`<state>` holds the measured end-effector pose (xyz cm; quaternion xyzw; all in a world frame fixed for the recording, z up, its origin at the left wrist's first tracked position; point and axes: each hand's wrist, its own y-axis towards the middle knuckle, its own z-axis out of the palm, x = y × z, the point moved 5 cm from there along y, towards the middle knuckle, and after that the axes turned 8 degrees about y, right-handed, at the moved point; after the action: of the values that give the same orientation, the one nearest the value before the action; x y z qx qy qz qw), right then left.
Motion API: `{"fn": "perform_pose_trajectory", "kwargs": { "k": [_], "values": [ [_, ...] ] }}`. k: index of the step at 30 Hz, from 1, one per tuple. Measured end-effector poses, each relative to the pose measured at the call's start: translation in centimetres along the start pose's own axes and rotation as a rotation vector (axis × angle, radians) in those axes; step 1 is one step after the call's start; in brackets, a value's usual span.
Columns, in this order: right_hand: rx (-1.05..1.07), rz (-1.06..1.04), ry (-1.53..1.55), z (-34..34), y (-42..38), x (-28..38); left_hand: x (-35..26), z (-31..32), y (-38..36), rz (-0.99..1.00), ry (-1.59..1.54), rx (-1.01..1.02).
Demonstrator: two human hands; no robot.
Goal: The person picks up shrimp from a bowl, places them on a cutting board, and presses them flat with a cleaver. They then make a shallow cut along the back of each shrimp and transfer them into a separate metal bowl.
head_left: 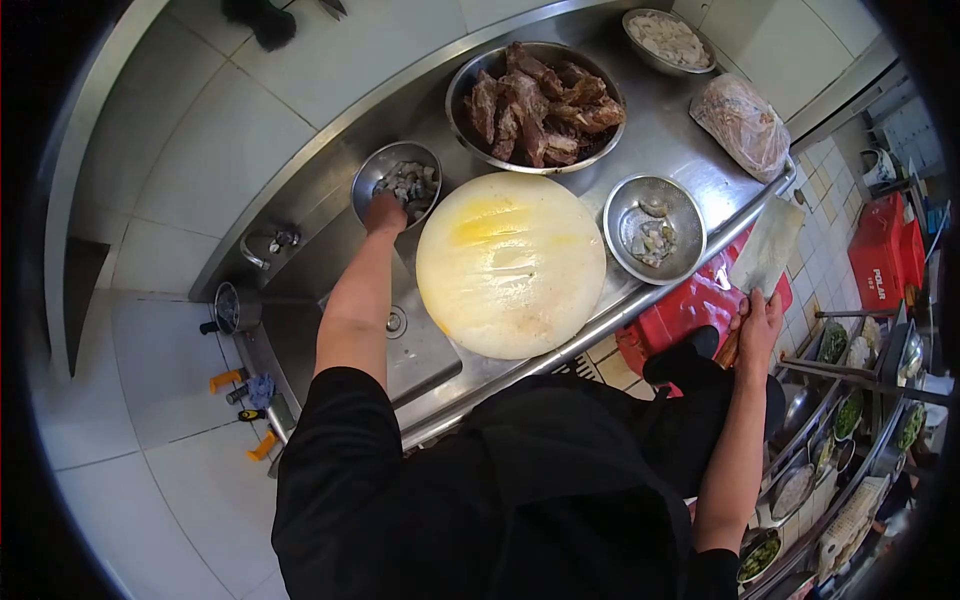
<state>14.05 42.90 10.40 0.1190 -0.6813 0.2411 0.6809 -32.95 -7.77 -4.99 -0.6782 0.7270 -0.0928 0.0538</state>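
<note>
My left hand reaches into a steel bowl of grey raw shrimp at the left of the counter. Its fingers are hidden among the pieces and the wrist. In my right hand is a cleaver, gripped by its wooden handle, with the broad blade pointing away past the counter's front edge. Between my arms lies a thick round cutting board, wet and stained yellow near the top. To its right stands a perforated steel colander holding a few shrimp.
A large bowl of dark meat chunks stands behind the board. Farther right are a bowl of pale pieces and a bagged bundle. The sink with a tap is at left. Food-filled shelves line the right.
</note>
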Motion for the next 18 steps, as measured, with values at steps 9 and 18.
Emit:
{"fn": "perform_pose_trajectory", "kwargs": {
  "k": [9,18],
  "values": [
    [0.21,-0.076,-0.059,4.5,-7.1,0.2,0.3,-4.7,-2.4,0.23,-0.254,-0.298],
    [0.332,0.127,-0.259,11.7,-10.9,-10.3,-12.5,-3.1,-23.2,0.348,-1.209,0.856]
  ]
}}
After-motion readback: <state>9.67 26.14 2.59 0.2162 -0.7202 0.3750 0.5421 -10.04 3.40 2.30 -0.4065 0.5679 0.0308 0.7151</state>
